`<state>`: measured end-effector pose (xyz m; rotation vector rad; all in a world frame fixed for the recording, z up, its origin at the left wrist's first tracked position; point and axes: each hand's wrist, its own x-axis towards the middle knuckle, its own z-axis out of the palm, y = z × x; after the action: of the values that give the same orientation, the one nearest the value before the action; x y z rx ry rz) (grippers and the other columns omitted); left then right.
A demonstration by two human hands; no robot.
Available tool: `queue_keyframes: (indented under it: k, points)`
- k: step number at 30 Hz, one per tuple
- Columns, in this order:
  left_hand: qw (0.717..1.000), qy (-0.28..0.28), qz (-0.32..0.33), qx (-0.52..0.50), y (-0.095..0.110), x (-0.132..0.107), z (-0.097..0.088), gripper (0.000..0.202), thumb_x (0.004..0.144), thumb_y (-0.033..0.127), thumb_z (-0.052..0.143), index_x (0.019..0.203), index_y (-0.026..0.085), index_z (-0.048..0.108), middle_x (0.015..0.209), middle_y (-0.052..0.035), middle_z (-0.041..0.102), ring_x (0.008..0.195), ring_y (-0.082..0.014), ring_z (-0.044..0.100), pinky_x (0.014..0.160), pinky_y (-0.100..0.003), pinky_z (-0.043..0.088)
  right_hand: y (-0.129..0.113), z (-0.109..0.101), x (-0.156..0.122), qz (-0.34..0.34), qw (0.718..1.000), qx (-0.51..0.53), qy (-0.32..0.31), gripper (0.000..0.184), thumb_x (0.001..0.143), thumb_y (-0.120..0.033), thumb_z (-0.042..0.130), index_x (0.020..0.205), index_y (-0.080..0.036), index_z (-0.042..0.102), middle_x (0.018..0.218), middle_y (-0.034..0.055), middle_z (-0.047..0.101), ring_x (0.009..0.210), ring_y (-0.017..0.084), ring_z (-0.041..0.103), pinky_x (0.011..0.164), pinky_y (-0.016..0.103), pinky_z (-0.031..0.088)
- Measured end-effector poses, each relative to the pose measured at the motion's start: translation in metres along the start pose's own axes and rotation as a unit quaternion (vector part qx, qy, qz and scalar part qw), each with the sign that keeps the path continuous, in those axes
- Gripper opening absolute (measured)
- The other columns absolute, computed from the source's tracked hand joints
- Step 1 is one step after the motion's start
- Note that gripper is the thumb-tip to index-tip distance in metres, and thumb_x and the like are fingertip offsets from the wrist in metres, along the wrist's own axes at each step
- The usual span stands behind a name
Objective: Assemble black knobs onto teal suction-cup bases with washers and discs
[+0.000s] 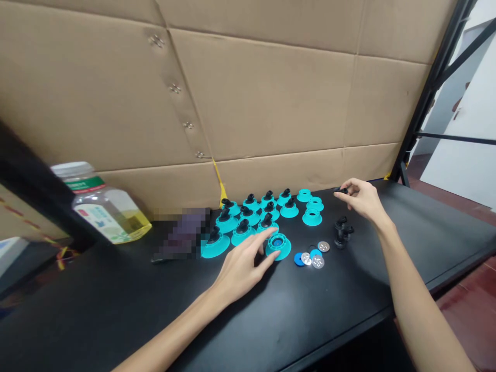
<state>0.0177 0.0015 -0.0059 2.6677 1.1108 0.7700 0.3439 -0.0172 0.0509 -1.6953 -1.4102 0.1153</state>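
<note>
My left hand (242,266) rests on the black table (116,310), its fingers around a turquoise flanged ring (279,246) with a blue disc inside. My right hand (360,199) is raised a little and pinches a small black fitting (341,190) between thumb and fingers. Behind my left hand stand several turquoise rings with black fittings (248,217) set in them. Three turquoise rings without fittings (312,206) stand at the row's right end. A small pile of black fittings (342,232) lies below my right hand. Blue and silver discs (312,256) lie between my hands.
A clear plastic jar of yellow liquid (104,206) stands at the left. A blurred dark object (182,232) lies next to the turquoise parts. A cardboard wall (251,93) backs the table. A black metal frame (430,93) rises at the right.
</note>
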Motion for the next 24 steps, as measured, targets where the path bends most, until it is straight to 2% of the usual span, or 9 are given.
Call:
queue_keyframes:
  k: [3, 6, 8, 13, 18, 24]
  points:
    - [1.000, -0.006, -0.006, -0.007, 0.000, -0.001, 0.000, 0.049, 0.093, 0.047, 0.046, 0.138, 0.025, 0.045, 0.082, -0.0007, 0.061, 0.077, -0.0181, 0.062, 0.071, -0.030, 0.050, -0.017, 0.008, -0.005, -0.028, 0.996, 0.077, -0.041, 0.029, 0.074, -0.045, 0.065, 0.082, -0.018, 0.059, 0.058, -0.0020, 0.057, 0.045, 0.012, 0.053, 0.051, 0.025, 0.039]
    - [1.000, -0.012, -0.010, -0.013, 0.001, -0.001, 0.000, 0.052, 0.093, 0.046, 0.047, 0.140, 0.025, 0.043, 0.082, -0.0008, 0.060, 0.079, -0.0185, 0.061, 0.072, -0.030, 0.049, -0.040, 0.024, -0.009, -0.061, 0.985, 0.112, -0.120, 0.025, 0.076, -0.040, 0.062, 0.084, -0.017, 0.059, 0.060, -0.0022, 0.056, 0.047, 0.011, 0.052, 0.050, 0.025, 0.037]
    - [1.000, -0.014, -0.014, -0.014, 0.001, 0.000, 0.000, 0.054, 0.092, 0.046, 0.047, 0.141, 0.024, 0.042, 0.082, -0.0011, 0.061, 0.078, -0.0188, 0.061, 0.072, -0.031, 0.049, -0.058, 0.038, -0.010, -0.095, 0.975, 0.108, -0.170, 0.019, 0.077, -0.035, 0.061, 0.082, -0.017, 0.061, 0.066, -0.0018, 0.058, 0.050, 0.009, 0.048, 0.051, 0.024, 0.035]
    - [0.999, -0.012, -0.028, -0.033, 0.001, 0.000, 0.000, 0.060, 0.091, 0.047, 0.049, 0.143, 0.021, 0.039, 0.090, -0.0040, 0.066, 0.080, -0.0200, 0.063, 0.072, -0.031, 0.050, -0.092, 0.062, -0.013, -0.138, 0.944, 0.075, -0.289, 0.007, 0.076, -0.024, 0.059, 0.078, -0.017, 0.061, 0.055, -0.0056, 0.052, 0.046, 0.007, 0.045, 0.050, 0.022, 0.031]
    - [0.999, -0.007, -0.031, -0.039, 0.001, 0.000, 0.001, 0.062, 0.090, 0.048, 0.049, 0.145, 0.020, 0.036, 0.088, -0.0040, 0.067, 0.077, -0.0206, 0.064, 0.069, -0.031, 0.049, -0.099, 0.072, -0.024, -0.138, 0.920, 0.064, -0.361, 0.015, 0.080, -0.029, 0.061, 0.074, -0.016, 0.062, 0.049, -0.0045, 0.052, 0.044, 0.008, 0.047, 0.049, 0.022, 0.032]
    - [0.998, -0.018, -0.043, -0.041, 0.000, 0.001, 0.002, 0.066, 0.089, 0.048, 0.051, 0.145, 0.017, 0.036, 0.080, -0.0022, 0.065, 0.077, -0.0214, 0.064, 0.065, -0.029, 0.048, -0.096, 0.084, -0.034, -0.161, 0.916, 0.053, -0.364, 0.022, 0.083, -0.036, 0.061, 0.072, -0.016, 0.060, 0.055, -0.0041, 0.053, 0.049, 0.008, 0.044, 0.050, 0.023, 0.029]
